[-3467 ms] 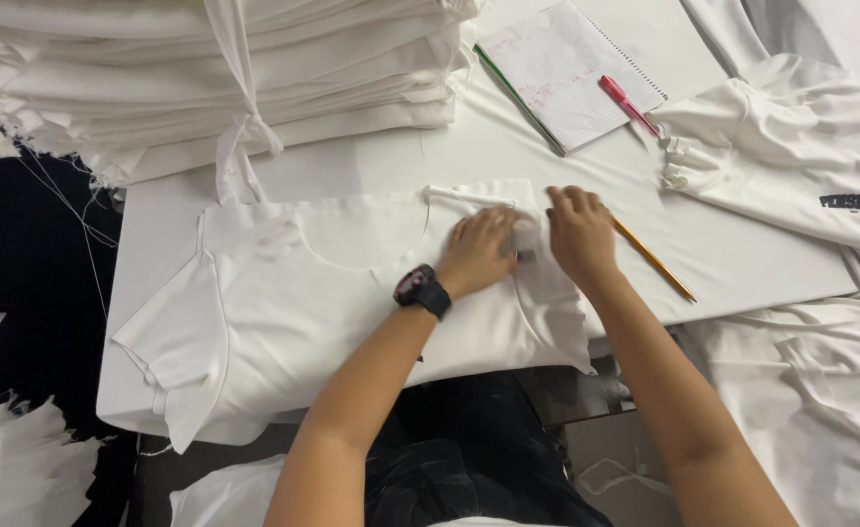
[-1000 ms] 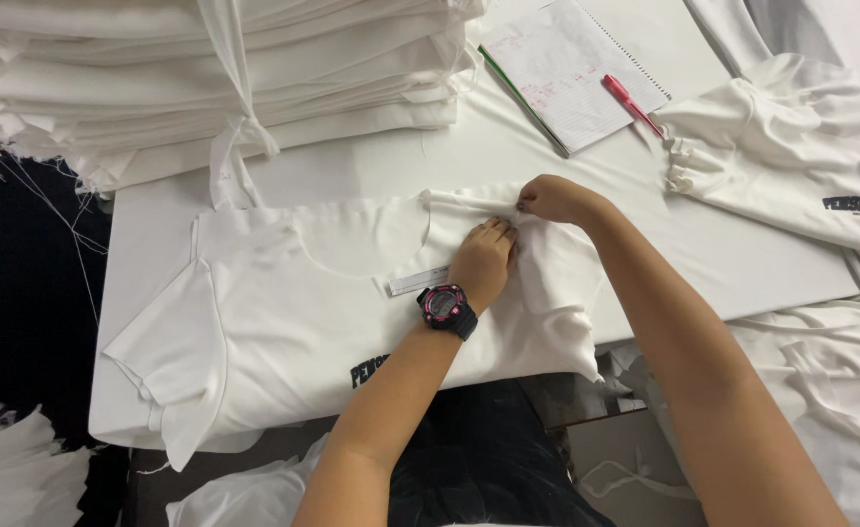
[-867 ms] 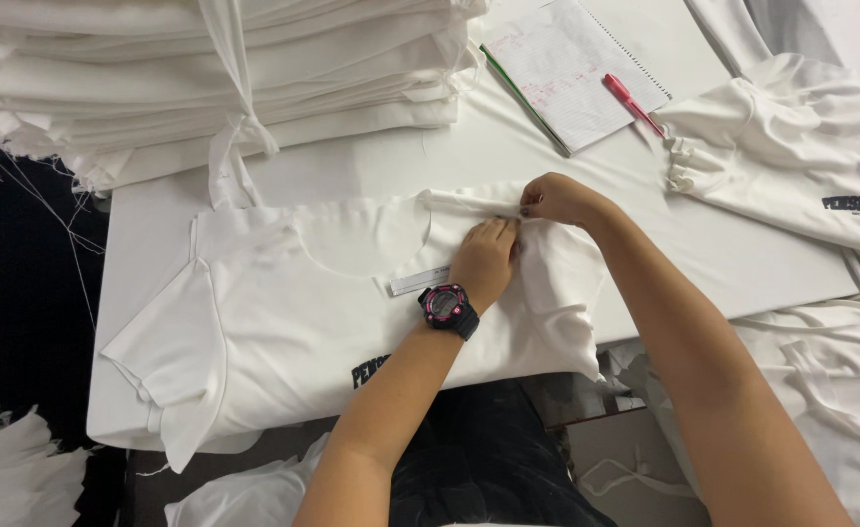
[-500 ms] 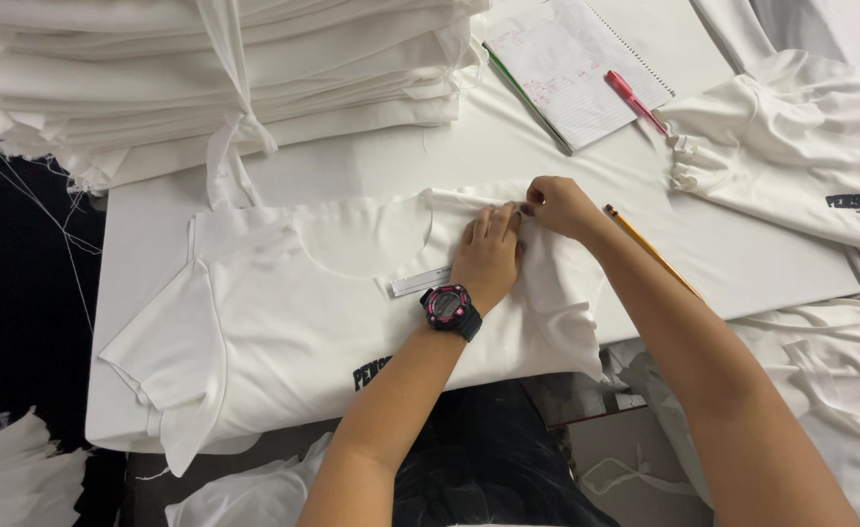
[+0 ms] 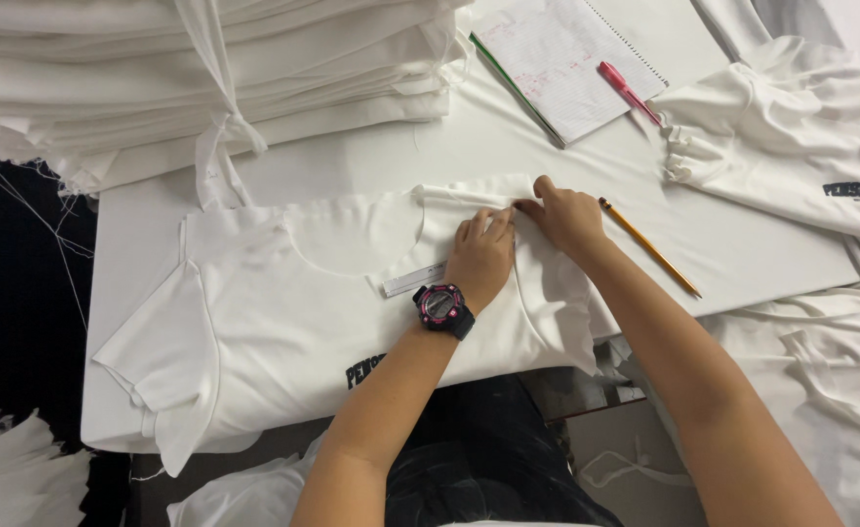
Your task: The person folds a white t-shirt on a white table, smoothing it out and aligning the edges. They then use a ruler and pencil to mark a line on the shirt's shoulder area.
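White T-shirt [image 5: 283, 293] spread on white table [image 5: 508, 146]; dark navy lettering seen on chest. Watch [image 5: 441, 306] black with pink trim, worn on left wrist. Ruler [image 5: 412, 280] white, pale grey marks. Pencil [image 5: 649, 247] yellow, at right. Notebook [image 5: 566, 59] far right: white lined pages, green edge. Pen [image 5: 629, 92] pink. Stacked cloth [image 5: 205, 68] far left white. Heaped shirt [image 5: 791, 146] at right white, dark lettering.

A garment workshop: a tied stack of white shirts [image 5: 205, 78] fills the bench's [image 5: 547, 166] far left corner, more shirts [image 5: 800, 156] spill over its right edge, and a notebook [image 5: 566, 59] lies beside them.
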